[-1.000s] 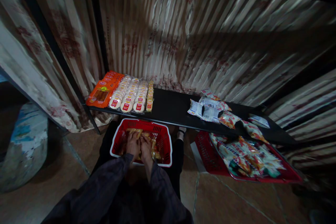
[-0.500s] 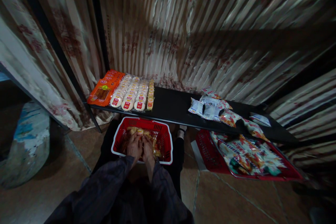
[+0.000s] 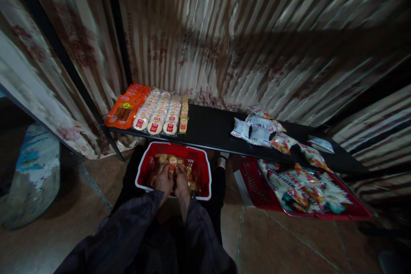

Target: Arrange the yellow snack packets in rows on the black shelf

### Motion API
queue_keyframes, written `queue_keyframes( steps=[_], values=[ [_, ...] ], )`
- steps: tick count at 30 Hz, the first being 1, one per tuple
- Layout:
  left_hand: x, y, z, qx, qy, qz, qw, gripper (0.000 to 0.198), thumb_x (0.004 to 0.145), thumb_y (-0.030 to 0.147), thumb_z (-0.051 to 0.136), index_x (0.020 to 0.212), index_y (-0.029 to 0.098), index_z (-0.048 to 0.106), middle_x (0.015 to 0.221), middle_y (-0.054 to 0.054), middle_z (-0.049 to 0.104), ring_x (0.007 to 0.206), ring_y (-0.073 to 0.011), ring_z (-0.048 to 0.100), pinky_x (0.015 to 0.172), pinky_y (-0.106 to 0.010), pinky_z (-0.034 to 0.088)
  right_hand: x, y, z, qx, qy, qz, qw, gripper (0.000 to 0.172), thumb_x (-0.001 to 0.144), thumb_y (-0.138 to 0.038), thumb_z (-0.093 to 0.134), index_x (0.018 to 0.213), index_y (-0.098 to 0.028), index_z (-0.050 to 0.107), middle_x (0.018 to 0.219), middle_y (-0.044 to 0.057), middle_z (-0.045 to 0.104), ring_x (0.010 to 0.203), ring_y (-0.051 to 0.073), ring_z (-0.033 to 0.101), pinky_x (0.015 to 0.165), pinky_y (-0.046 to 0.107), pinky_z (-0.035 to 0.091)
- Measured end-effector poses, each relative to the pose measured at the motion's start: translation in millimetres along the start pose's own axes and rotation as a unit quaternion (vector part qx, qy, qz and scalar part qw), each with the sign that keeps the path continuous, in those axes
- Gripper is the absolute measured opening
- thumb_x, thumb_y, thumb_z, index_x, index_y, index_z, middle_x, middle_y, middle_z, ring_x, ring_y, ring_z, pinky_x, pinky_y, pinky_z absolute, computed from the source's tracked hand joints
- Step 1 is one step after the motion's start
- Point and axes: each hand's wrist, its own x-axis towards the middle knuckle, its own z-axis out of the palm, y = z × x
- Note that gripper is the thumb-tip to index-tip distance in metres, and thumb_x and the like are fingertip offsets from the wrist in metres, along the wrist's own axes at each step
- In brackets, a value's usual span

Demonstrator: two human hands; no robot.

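Observation:
Both hands are inside a red shopping basket with a white rim (image 3: 205, 154), which stands on the floor between my legs. My left hand (image 3: 164, 180) has its fingers closed around the left side of a yellow wrapped snack pack (image 3: 172, 162). From the other side, my right hand (image 3: 181, 182) closes its fingers on the same pack. Its labelled front end shows just beyond my fingertips; my hands hide the rest. Several similar golden wrapped snacks (image 3: 192, 185) lie loose around my hands in the basket.
Above the basket runs a low black shelf (image 3: 210, 126). It bears orange packs (image 3: 128, 105), rows of round white wrapped snacks (image 3: 156, 122), one yellow row (image 3: 183, 115) and scattered pillow bags (image 3: 260, 136). Another red basket (image 3: 356, 212) full of bags sits right, partly under the shelf.
My fingers have shifted a little, and the front of the yellow snack pack shows more clearly between them. The view has tilted slightly; the shelf goods stay as they were.

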Motion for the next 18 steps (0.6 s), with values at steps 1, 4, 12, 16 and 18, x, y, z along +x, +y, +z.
queue_keyframes(
  steps=[1, 4, 12, 16, 18],
  values=[
    [-0.2, 0.4, -0.3, 0.005, -0.004, -0.001, 1.000, 0.045, 0.083, 0.003, 0.043, 0.118, 0.015, 0.067, 0.130, -0.013, 0.065, 0.128, -0.0208, 0.060, 0.116, -0.037, 0.045, 1.0, 1.4, -0.3, 0.008, 0.011, 0.006, 1.000, 0.027, 0.061, -0.037, 0.077, 0.084, -0.023, 0.074, 0.097, 0.003, 0.079, 0.091, 0.019, 0.070, 0.087, 0.032, 0.055],
    [-0.5, 2.6, -2.3, 0.013, -0.014, -0.011, 1.000, 0.043, 0.083, 0.003, 0.043, 0.117, 0.014, 0.068, 0.129, -0.014, 0.065, 0.128, -0.0214, 0.060, 0.115, -0.037, 0.045, 1.0, 1.8, 0.5, 0.027, 0.036, 0.022, 0.999, 0.026, 0.060, -0.033, 0.077, 0.084, -0.023, 0.074, 0.098, 0.003, 0.079, 0.093, 0.019, 0.070, 0.088, 0.032, 0.054],
    [1.2, 8.5, -6.9, 0.021, -0.025, -0.048, 0.998, 0.040, 0.085, 0.006, 0.046, 0.116, 0.018, 0.069, 0.129, -0.010, 0.066, 0.127, -0.0200, 0.060, 0.113, -0.033, 0.046, -7.5, -10.9, 5.0, 0.046, 0.052, 0.051, 0.996, 0.024, 0.061, -0.027, 0.076, 0.085, -0.023, 0.076, 0.098, 0.003, 0.079, 0.096, 0.019, 0.070, 0.089, 0.031, 0.055],
    [5.3, 10.7, -5.7, 0.023, -0.036, -0.071, 0.997, 0.038, 0.090, 0.009, 0.045, 0.121, 0.015, 0.066, 0.129, -0.013, 0.066, 0.126, -0.0206, 0.061, 0.111, -0.032, 0.047, -7.9, -13.5, 6.0, 0.041, 0.034, 0.060, 0.997, 0.029, 0.061, -0.029, 0.077, 0.090, -0.024, 0.077, 0.101, 0.003, 0.079, 0.095, 0.021, 0.071, 0.087, 0.032, 0.056],
    [8.5, 12.6, -5.7, 0.024, -0.042, -0.085, 0.995, 0.037, 0.092, 0.013, 0.045, 0.123, 0.016, 0.065, 0.128, -0.013, 0.066, 0.124, -0.0208, 0.062, 0.108, -0.033, 0.048, -7.4, -13.7, 6.8, 0.030, 0.023, 0.044, 0.998, 0.029, 0.062, -0.031, 0.077, 0.090, -0.024, 0.077, 0.104, 0.004, 0.079, 0.099, 0.021, 0.071, 0.090, 0.033, 0.055]
  ],
)
